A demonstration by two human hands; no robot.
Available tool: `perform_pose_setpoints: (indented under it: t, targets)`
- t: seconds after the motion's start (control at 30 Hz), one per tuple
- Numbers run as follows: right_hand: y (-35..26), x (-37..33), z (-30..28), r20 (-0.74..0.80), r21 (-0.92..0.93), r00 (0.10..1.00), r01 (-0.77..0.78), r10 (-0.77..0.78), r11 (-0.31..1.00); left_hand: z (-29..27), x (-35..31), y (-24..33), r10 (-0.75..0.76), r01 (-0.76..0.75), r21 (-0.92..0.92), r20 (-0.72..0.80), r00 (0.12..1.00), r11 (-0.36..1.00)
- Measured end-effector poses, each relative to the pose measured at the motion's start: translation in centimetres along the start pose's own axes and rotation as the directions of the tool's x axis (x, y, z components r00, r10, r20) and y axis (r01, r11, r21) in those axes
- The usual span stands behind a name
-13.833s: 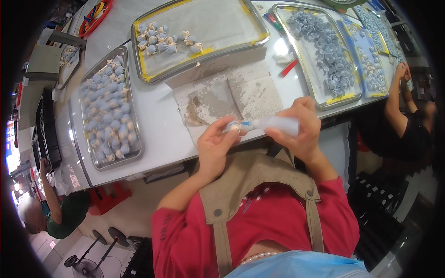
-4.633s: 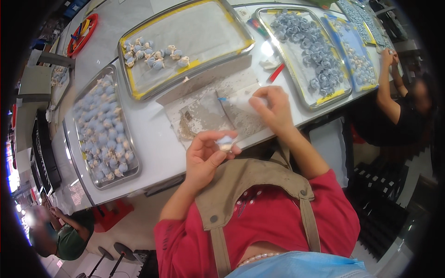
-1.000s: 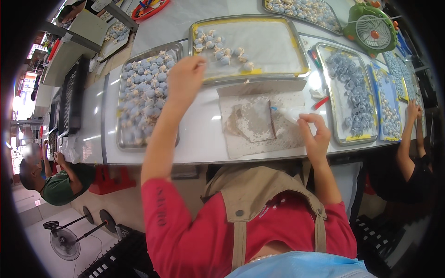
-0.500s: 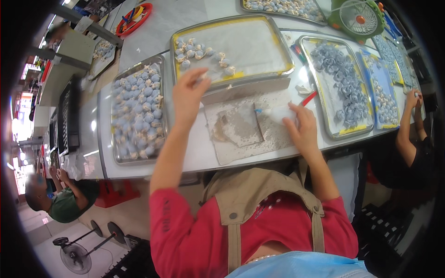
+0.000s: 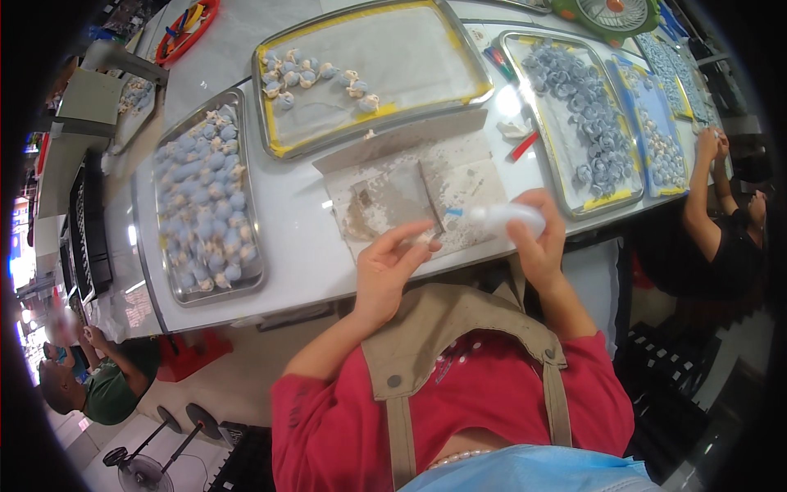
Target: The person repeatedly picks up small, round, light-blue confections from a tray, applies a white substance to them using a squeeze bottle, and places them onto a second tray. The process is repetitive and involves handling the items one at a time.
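My right hand [image 5: 539,242] is closed around a white squeeze bottle [image 5: 518,220], whose thin blue tip points left over a glue-stained board [image 5: 475,182]. Lower and to the left, thumb and fingers of my left hand [image 5: 389,275] come together in a pinch near the board's front edge. A tiny pale bit shows at those fingertips, too small to name. The bottle tip is a short way right of them, apart. Behind the board, a large yellow-edged tray [image 5: 393,61] carries several blue-and-cream pieces [image 5: 291,72] on its left part.
At left stands a metal tray [image 5: 261,246] full of blue-and-cream pieces. To the right, another tray [image 5: 566,193] bears grey-blue curled pieces, with a red-handled tool [image 5: 523,146] beside it. A green fan [image 5: 611,15] stands at the back. A co-worker's arms [image 5: 705,189] are at far right.
My left hand has come down from beside the large tray to the board's front edge, near the bottle tip. My right hand now grips the bottle more fully. The whole view has shifted.
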State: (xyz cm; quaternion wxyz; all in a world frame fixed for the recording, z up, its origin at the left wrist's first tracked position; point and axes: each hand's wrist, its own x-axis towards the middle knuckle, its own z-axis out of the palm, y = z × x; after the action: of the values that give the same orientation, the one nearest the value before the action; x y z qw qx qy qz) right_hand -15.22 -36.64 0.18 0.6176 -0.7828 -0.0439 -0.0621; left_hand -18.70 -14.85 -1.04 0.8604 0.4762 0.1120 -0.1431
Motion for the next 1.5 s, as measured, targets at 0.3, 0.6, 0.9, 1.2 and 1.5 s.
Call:
perform_pose_setpoints:
  t: [0.3, 0.6, 0.9, 1.2, 1.5]
  targets:
    - [-3.9, -0.1, -0.4, 0.133, -0.345, 0.921, 0.389, -0.366, 0.854, 0.1, -0.4, -0.3, 0.064, -0.063, 0.135, -0.003, 0.998, 0.989]
    - [-4.2, -0.2, 0.3, 0.166, -0.378, 0.903, 0.429, -0.396, 0.82, 0.3, -0.8, -0.2, 0.066, -0.064, 0.134, -0.01, 0.998, 0.989]
    - [-4.0, -0.4, 0.0, 0.115, -0.375, 0.925, 0.378, -0.362, 0.847, 0.4, -0.9, 0.2, 0.041, -0.043, 0.109, 0.013, 0.999, 0.993]
    - [-3.7, -0.2, -0.1, 0.102, -0.373, 0.928, 0.369, -0.357, 0.851, 0.3, -0.7, -0.2, 0.018, -0.019, 0.006, 0.027, 0.999, 1.0]
    - [-2.7, -0.1, -0.4, 0.092, -0.314, 0.949, 0.315, -0.301, 0.896, -0.2, -0.6, -0.2, -0.023, 0.023, -0.055, 0.007, 1.0, 0.998]
